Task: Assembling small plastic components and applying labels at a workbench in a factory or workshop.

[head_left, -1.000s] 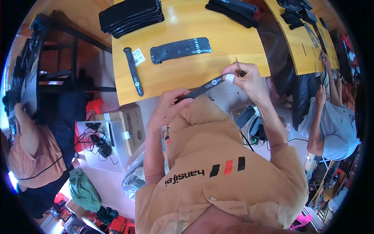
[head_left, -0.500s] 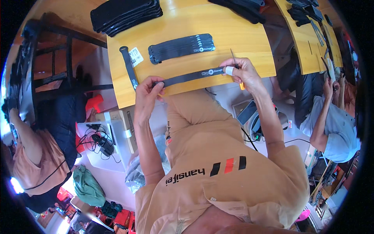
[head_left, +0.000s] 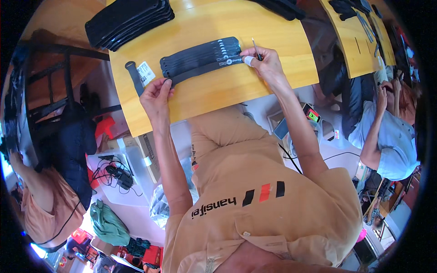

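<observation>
My left hand (head_left: 156, 100) pinches one end of a black strap (head_left: 198, 73) with white print. The strap is stretched across to my right hand (head_left: 268, 68), which pinches its other end. The strap lies along the near side of a fanned row of similar black straps (head_left: 193, 55) on the table. My right hand also holds a slim tool with a pointed metal tip (head_left: 256, 48); its orange handle is mostly hidden by the palm. A white wrap (head_left: 249, 60) covers one right finger. Beside my left hand lies a single strap with a rounded end (head_left: 133, 75), next to a white label (head_left: 145, 73).
The yellow table (head_left: 218, 98) carries a thick pile of black straps (head_left: 129, 22) at the far left and another dark bundle (head_left: 282, 7) at the far right. Below left is a clear bin (head_left: 141, 168) with cables. Other people sit at both sides, one in a blue shirt (head_left: 387, 136).
Both hands have moved forward, away from my body, and slightly left, carrying the strap from the table's near edge to the fanned row. The view has shifted a little.
</observation>
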A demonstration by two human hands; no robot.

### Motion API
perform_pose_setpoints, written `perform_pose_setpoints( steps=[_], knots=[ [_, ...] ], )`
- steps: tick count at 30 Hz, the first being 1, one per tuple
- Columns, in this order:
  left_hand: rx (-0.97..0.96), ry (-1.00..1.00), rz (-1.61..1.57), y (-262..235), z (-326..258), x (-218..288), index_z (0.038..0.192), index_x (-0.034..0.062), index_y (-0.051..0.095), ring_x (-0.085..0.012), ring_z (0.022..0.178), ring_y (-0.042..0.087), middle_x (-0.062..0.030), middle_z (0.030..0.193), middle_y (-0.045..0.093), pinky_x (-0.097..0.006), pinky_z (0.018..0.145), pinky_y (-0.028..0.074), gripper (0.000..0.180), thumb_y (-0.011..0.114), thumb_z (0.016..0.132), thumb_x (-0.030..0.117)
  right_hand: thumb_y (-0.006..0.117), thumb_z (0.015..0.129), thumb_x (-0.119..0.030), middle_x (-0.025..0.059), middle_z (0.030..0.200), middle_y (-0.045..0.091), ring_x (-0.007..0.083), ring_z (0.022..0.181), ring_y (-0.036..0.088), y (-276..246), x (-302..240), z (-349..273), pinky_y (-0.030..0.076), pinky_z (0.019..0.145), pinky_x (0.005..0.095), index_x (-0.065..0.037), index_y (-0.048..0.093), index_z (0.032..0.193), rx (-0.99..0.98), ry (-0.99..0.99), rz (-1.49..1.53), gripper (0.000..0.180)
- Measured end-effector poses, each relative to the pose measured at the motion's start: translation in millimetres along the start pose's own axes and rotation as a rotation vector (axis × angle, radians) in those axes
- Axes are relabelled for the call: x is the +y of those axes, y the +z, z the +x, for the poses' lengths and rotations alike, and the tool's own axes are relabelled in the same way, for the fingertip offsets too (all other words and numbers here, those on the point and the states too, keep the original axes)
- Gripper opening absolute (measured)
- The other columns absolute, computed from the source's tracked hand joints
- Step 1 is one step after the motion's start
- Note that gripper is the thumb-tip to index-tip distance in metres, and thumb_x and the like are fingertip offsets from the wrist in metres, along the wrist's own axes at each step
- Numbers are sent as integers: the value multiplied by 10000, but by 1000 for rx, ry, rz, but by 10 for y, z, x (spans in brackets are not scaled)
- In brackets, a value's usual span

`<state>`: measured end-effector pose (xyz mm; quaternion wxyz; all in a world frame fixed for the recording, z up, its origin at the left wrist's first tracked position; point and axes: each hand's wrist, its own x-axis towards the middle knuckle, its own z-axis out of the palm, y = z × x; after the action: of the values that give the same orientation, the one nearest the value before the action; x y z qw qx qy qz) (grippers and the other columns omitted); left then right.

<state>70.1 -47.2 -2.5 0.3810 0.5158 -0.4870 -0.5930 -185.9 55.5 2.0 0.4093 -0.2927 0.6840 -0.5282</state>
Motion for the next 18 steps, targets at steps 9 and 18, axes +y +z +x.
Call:
perform_pose_setpoints(
  steps=[9, 18],
  knots=[
    [64, 74, 87, 103, 42, -64, 846, -20, 618, -71, 568, 539, -25, 693, 591, -177, 513, 428, 92, 648, 776, 30, 634, 727, -5, -39, 637, 517, 38, 579, 423, 20, 166, 88, 340, 523, 185, -14, 636, 790, 103, -95, -94, 63],
    [91, 88, 70, 83, 77, -89, 842, -25, 614, -67, 553, 539, -32, 692, 592, -169, 500, 424, 93, 653, 767, 11, 634, 728, -2, -38, 642, 526, 38, 578, 427, 54, 161, 102, 345, 522, 183, -18, 636, 787, 102, -71, -60, 61]
  ],
)
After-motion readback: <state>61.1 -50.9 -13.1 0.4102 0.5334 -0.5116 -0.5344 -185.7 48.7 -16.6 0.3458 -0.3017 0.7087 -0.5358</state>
